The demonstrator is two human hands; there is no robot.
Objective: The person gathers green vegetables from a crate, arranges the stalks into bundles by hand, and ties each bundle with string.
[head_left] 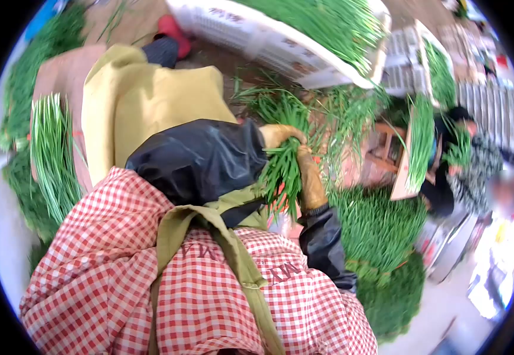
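Both hands wear tan gloves under black sleeves. My left hand (277,135) is closed round the upper side of a bunch of garlic chives (285,168), its fingers bent over the leaves. Close beside it, my right hand (311,177) reaches up along the bunch's right side and grips it too, with the fingertips partly hidden. The green leaves hang down between the two hands. Loose chives (280,109) lie strewn on the floor just beyond.
White plastic crates (280,50) of chives stand ahead. Chives (53,154) lie on a board at left; large heaps (381,228) cover the floor at right. Nearby, a co-worker (476,160) sits by a board (403,168) bearing chives. A red shoe (174,35) shows at upper left.
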